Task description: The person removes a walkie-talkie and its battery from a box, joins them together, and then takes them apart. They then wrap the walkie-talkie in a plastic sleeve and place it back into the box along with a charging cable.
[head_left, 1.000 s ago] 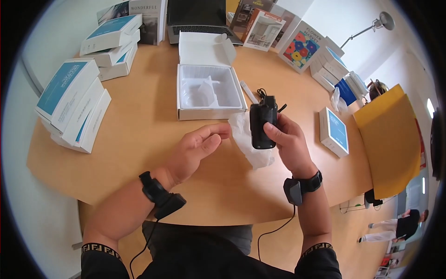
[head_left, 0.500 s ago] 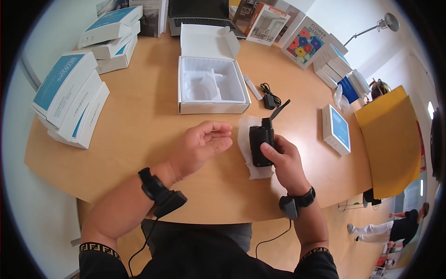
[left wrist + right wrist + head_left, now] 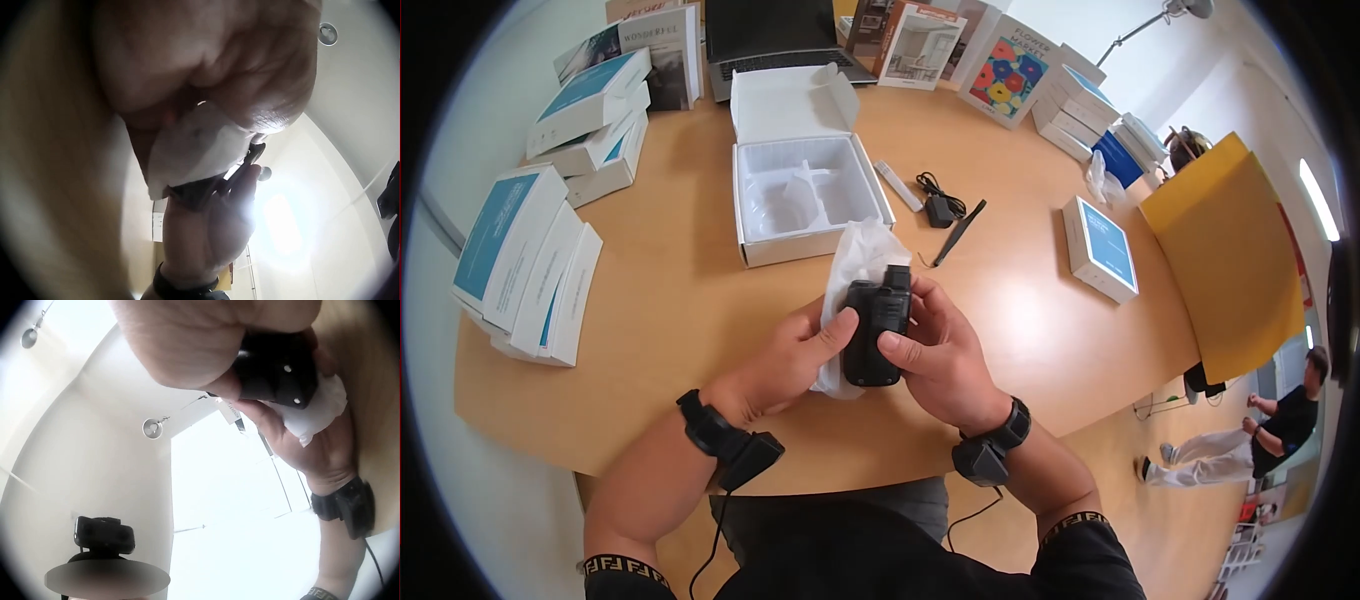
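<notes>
In the head view a black handheld device [image 3: 868,345] is held upright between both hands, above the table near its front edge. My right hand [image 3: 945,360] grips its right side, thumb on the front face. My left hand [image 3: 785,355] holds a white translucent wrapper [image 3: 866,250] behind the device, its thumb at the device's left edge. The right wrist view shows the device's dark end [image 3: 284,372] with the wrapper [image 3: 312,412] beside it. In the left wrist view the wrapper [image 3: 197,147] lies against the left palm.
An open white box [image 3: 810,232] with a moulded tray stands behind the hands. Right of it lie a white strip [image 3: 898,186], a black adapter with cable [image 3: 940,208] and a black strap [image 3: 958,234]. Stacked boxes [image 3: 505,250] stand left, a single box [image 3: 1100,248] right.
The right hand has brought the device leftward to the left hand, which now holds the wrapper that lay on the table. The black strap now lies on the table, apart from the device.
</notes>
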`<move>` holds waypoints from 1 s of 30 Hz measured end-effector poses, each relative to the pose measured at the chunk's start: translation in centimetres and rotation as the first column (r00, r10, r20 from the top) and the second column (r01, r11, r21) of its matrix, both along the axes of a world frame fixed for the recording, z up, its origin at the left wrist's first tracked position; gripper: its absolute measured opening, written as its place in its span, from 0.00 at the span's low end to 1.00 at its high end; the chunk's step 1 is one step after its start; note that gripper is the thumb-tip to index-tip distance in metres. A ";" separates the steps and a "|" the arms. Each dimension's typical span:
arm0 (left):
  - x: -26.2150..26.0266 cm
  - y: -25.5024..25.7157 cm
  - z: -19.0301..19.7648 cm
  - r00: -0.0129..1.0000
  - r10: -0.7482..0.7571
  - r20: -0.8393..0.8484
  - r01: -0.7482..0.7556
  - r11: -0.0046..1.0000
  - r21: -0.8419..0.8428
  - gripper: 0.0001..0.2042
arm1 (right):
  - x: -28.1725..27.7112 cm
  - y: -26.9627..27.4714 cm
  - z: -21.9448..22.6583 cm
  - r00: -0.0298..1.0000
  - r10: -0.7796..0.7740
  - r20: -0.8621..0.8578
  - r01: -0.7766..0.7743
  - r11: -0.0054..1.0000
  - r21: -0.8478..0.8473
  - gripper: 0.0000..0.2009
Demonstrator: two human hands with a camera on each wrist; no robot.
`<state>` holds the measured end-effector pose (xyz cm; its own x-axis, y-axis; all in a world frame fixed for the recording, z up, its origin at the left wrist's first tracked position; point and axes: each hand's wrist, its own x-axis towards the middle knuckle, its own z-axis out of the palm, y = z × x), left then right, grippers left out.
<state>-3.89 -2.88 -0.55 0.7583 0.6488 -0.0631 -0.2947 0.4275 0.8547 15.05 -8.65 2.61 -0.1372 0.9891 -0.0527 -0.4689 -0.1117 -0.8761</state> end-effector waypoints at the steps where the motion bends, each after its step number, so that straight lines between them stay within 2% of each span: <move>1: 0.0 0.0 -0.1 1.000 0.003 0.009 -0.003 1.000 -0.015 0.22 | 0.0 0.0 -0.1 1.000 0.007 0.001 -0.007 1.000 -0.005 0.31; 3: 0.1 0.0 -0.3 1.000 0.017 0.019 -0.016 1.000 -0.013 0.22 | 0.2 0.0 -0.6 0.984 -0.068 0.163 0.044 0.988 0.148 0.30; 5: 0.3 -0.1 -0.5 0.999 0.033 0.029 -0.033 0.999 -0.011 0.21 | 0.3 0.1 -0.5 0.978 -0.065 0.199 0.035 0.988 0.151 0.31; 7: 0.3 0.0 -0.5 0.997 0.075 0.027 -0.076 0.996 0.042 0.21 | 0.6 0.0 -1.2 0.895 -0.227 0.384 0.097 0.939 0.329 0.34; 9: 0.3 0.4 -1.2 0.994 0.106 0.034 -0.108 0.992 0.063 0.21 | 0.7 -0.2 -1.1 0.879 -0.258 0.400 0.113 0.929 0.351 0.35; 11: 0.3 0.5 -1.3 0.990 0.134 0.042 -0.137 0.987 0.085 0.21 | 1.1 -0.6 -0.9 0.905 -0.259 0.338 0.141 0.932 0.334 0.35; 12: 0.3 0.4 -1.2 0.990 0.136 0.044 -0.138 0.988 0.064 0.20 | 1.4 -0.9 -0.8 0.916 -0.258 0.307 0.193 0.954 0.228 0.37; 13: 0.3 0.3 -1.0 0.990 0.136 0.047 -0.138 0.990 0.043 0.20 | 1.7 -1.1 -0.5 0.917 -0.255 0.307 0.190 0.955 0.226 0.37; 16: 0.3 0.3 -0.8 0.993 0.106 0.047 -0.109 0.992 0.058 0.20 | 3.0 -1.5 0.2 0.911 -0.291 0.293 0.256 0.954 0.154 0.44; 19: 0.1 0.1 0.7 0.996 0.086 -0.019 -0.087 0.995 -0.044 0.19 | 4.7 -1.7 0.6 0.924 -0.369 0.101 0.330 0.903 0.277 0.42; 23: 0.2 0.2 0.4 0.997 0.050 -0.053 -0.050 0.999 -0.013 0.19 | 5.1 -0.9 3.2 0.870 -0.483 -0.099 0.476 0.770 0.425 0.37; 25: 0.1 0.2 0.3 0.997 0.038 -0.060 -0.036 0.999 0.031 0.19 | 5.4 -0.3 3.5 0.864 -0.494 -0.092 0.476 0.746 0.466 0.35; 27: 0.0 0.0 1.1 0.996 0.023 -0.083 -0.021 1.000 0.022 0.18 | 5.2 0.2 3.5 0.843 -0.538 -0.016 0.474 0.728 0.495 0.35; 29: 0.0 -0.1 1.3 0.995 0.012 -0.103 -0.010 1.000 0.012 0.17 | 5.0 0.2 3.2 0.865 -0.501 0.000 0.441 0.761 0.476 0.35; 30: 0.0 0.0 1.1 0.995 0.018 -0.095 -0.017 1.000 0.016 0.17 | 4.6 0.1 3.0 0.871 -0.488 0.060 0.405 0.782 0.474 0.35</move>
<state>-3.89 -2.92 0.59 0.7376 0.6636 -0.1248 -0.2191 0.4100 0.8854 19.68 -8.59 5.64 0.2960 0.8607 0.4143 -0.2101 0.4817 -0.8508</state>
